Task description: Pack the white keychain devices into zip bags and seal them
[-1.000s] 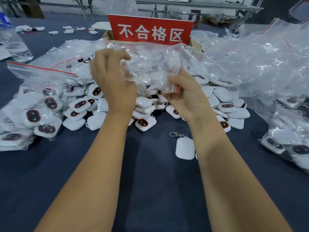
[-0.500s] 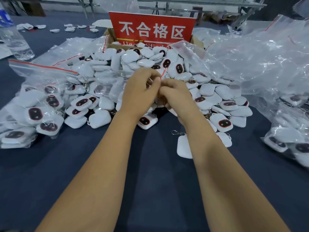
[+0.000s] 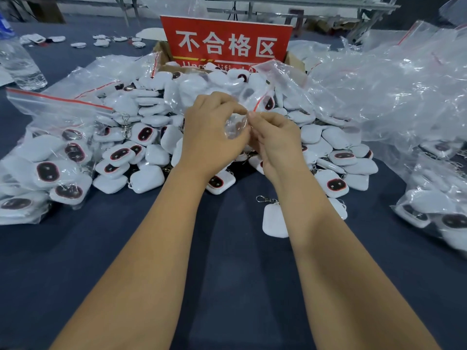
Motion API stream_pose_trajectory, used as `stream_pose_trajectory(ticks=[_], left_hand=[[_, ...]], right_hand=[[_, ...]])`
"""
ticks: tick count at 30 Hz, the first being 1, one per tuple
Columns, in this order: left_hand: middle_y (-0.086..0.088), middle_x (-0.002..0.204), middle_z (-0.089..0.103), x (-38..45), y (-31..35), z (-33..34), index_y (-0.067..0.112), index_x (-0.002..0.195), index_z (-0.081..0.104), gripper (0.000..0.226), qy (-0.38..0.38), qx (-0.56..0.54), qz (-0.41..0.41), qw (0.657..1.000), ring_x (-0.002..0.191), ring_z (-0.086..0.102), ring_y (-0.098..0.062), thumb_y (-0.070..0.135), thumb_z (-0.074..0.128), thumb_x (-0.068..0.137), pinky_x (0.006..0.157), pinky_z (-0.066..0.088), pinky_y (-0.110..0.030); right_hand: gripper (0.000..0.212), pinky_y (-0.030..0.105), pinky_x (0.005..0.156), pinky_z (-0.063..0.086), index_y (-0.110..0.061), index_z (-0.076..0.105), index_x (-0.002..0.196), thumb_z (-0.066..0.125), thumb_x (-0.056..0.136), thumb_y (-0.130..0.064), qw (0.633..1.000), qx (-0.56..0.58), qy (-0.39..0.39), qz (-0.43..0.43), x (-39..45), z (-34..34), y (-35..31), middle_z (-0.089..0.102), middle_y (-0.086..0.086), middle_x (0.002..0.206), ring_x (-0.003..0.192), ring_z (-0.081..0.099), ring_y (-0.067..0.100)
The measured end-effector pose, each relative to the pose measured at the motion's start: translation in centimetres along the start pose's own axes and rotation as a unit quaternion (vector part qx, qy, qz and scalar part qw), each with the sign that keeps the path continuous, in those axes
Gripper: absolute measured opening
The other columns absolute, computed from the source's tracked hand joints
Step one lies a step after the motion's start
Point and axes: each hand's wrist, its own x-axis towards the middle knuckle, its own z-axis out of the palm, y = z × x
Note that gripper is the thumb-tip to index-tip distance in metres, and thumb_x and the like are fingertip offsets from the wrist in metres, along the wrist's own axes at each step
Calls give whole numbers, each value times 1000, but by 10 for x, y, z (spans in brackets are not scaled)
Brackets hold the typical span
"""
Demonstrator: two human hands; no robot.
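Head view: left hand (image 3: 209, 137) and right hand (image 3: 275, 140) meeting above the middle of a dark blue table (image 3: 227, 286), fingers of both curled and pinching a small clear zip bag (image 3: 236, 127) between them, its red seal strip (image 3: 260, 102) rising toward the far side. Whether a device is sitting inside that bag cannot be told. Lying heaped just beyond the hands, a pile of white keychain devices (image 3: 156, 137), many showing dark oval faces. Resting alone on the near side, beside the right forearm, one white device (image 3: 274, 221) with its metal clip. Sitting at left, filled bags (image 3: 50, 173); spreading at right, a mound of clear plastic bags (image 3: 391, 92). Standing at the far side, a red sign (image 3: 227, 41) with white characters; at far left, a water bottle (image 3: 17, 61).
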Motion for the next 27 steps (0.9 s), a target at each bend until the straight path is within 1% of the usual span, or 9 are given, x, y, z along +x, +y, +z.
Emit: stream_pose_trajectory(ticks=[3, 8, 11, 14, 17, 20, 23, 24, 27], left_hand=[[-8, 103, 60, -1, 1, 2, 8, 99, 73, 24, -42, -2, -28, 999, 101, 50, -27, 24, 67, 81, 88, 41, -36], [1, 88, 67, 1, 3, -5, 17, 89, 74, 10, -69, -147, -142, 976, 74, 53, -1, 21, 65, 90, 69, 42, -17], [2, 85, 71, 1, 4, -9, 18, 87, 75, 12, -69, -226, -188, 953, 75, 60, -5, 18, 64, 91, 71, 48, -18], [8, 73, 66, 5, 3, -9, 20, 80, 70, 19, 10, -237, -223, 945, 68, 57, -1, 18, 58, 94, 67, 46, -14], [11, 77, 62, 7, 1, -5, 21, 84, 59, 18, 117, -226, -255, 933, 65, 56, 3, 16, 49, 99, 69, 48, -18], [7, 80, 62, 4, 1, -2, 27, 96, 45, 13, 147, -224, -238, 934, 68, 60, -3, 14, 49, 97, 68, 50, -23], [4, 81, 56, 2, -4, 0, 30, 90, 43, 23, 90, -169, -161, 968, 75, 60, -18, 8, 47, 90, 69, 51, -34], [2, 84, 55, 2, -6, 1, 26, 87, 50, 24, 61, -135, -132, 980, 78, 58, -17, 3, 46, 87, 71, 50, -32], [1, 96, 51, 0, -9, 5, 14, 87, 71, 35, -11, -77, -66, 995, 81, 48, -5, -7, 44, 81, 71, 36, -7]], right_hand=[[24, 30, 56, 51, -9, 57, 70, 71, 90, -11, 1000, -19, -15, -13, 0, 1, 1, 58, 1, 56, 53, 54, 16], [24, 29, 62, 55, -9, 60, 75, 69, 93, -21, 998, -55, -23, -29, 0, 2, 3, 66, 11, 69, 65, 65, 19], [23, 28, 62, 54, -9, 59, 77, 68, 94, -21, 997, -63, -29, -41, 0, 2, 3, 66, 11, 74, 66, 67, 17], [24, 29, 66, 57, -8, 54, 76, 67, 95, -16, 994, -86, -33, -51, 0, 2, 3, 66, 8, 71, 69, 71, 17], [28, 29, 64, 57, -9, 48, 69, 62, 93, -4, 992, -113, -1, -56, 0, 3, 3, 65, 13, 68, 65, 72, 17], [24, 31, 59, 54, -10, 45, 70, 53, 87, 4, 989, -127, 34, -61, -1, 5, 4, 58, 18, 70, 59, 71, 17], [21, 25, 52, 52, -12, 44, 76, 52, 85, 5, 987, -125, 63, -73, -1, 4, 3, 58, 10, 67, 55, 67, 16], [19, 23, 51, 51, -13, 46, 79, 54, 86, 4, 987, -121, 67, -77, -2, 4, 2, 59, 7, 67, 55, 66, 16], [14, 24, 52, 52, -17, 52, 83, 63, 90, -11, 981, -148, 78, -95, -3, 4, 2, 63, 5, 69, 53, 64, 13]])
